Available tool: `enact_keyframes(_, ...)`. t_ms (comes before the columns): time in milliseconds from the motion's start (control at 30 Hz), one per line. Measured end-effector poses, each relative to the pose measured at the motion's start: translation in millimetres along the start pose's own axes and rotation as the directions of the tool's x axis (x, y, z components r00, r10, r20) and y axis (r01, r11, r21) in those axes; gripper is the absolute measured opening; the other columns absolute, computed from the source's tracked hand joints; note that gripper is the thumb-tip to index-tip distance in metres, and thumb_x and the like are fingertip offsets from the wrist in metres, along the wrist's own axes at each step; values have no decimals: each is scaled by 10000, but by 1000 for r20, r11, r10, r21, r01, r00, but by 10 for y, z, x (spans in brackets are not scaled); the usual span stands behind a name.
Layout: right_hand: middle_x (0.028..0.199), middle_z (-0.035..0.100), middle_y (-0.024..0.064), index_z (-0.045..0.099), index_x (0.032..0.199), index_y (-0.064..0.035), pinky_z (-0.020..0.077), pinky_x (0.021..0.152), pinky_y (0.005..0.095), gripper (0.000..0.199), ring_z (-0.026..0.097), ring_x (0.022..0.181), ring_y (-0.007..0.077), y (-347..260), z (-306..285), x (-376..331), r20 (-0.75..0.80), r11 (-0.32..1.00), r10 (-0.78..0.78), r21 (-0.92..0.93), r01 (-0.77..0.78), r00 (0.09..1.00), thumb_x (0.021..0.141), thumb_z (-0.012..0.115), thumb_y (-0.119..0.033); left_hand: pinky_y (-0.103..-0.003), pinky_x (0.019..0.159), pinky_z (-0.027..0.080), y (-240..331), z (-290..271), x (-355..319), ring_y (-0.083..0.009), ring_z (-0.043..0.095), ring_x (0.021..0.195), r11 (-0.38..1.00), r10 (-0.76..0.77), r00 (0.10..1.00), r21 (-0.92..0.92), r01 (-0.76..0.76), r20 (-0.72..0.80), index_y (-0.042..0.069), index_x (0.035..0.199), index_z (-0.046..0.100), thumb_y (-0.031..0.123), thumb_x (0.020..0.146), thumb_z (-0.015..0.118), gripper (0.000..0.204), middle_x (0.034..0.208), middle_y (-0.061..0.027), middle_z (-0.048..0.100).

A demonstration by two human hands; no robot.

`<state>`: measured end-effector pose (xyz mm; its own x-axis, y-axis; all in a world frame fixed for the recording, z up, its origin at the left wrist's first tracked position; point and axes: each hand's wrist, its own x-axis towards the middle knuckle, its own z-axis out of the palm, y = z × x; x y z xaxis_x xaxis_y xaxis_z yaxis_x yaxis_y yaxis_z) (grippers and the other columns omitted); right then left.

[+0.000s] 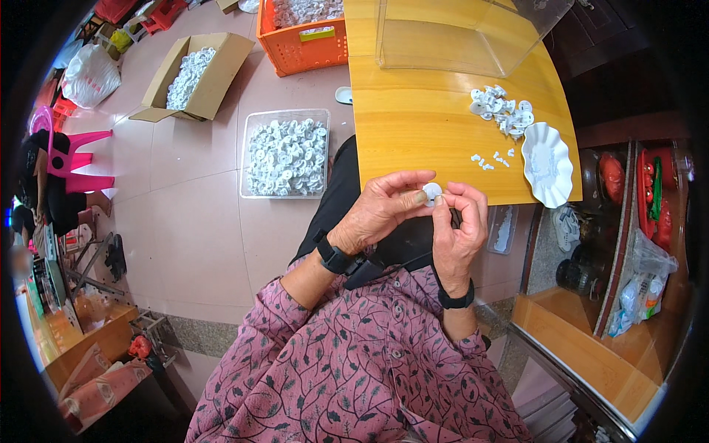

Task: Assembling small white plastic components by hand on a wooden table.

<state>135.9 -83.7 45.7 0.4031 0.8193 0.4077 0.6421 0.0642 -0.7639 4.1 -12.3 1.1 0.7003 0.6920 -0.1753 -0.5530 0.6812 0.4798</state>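
My left hand (380,210) and my right hand (458,229) meet at the near edge of a yellow wooden table (421,118). Together they pinch a small round white plastic part (432,192) between thumbs and fingertips. A pile of similar white parts (502,111) lies on the table's right side. A few tiny white pieces (491,159) are scattered nearer to me. Beside them sits a white scalloped plate (548,164). Both wrists wear black bands.
A clear bin (286,153) full of white parts stands on the tiled floor to my left. Farther off are a cardboard box (193,74) and an orange crate (303,37) holding more. A clear container (465,33) sits at the table's far end. Pink stools (74,159) and a seated person are at left.
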Motion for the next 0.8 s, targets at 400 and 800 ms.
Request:
enact_keyframes(400, 1033, 637, 145, 601, 889, -18, 522, 826, 387, 102, 645, 945, 290, 9, 32, -2, -26, 999, -32, -12, 32, 999, 842, 690, 1, -389, 1007, 539, 12, 17, -5, -223, 632, 1129, 999, 8, 999, 39, -9, 34, -33, 1256, 599, 26, 941, 650, 324, 1212, -131, 640)
enact_keyframes(800, 1033, 636, 150, 609, 909, -18, 535, 810, 387, 132, 647, 941, 308, 6, 37, -1, 0, 991, -115, -66, 115, 993, 816, 691, 30, -329, 1019, 509, 16, 1, -2, -193, 632, 1121, 981, 68, 997, 179, -71, 23, -42, 1234, 619, -2, 905, 687, 338, 1238, -134, 644)
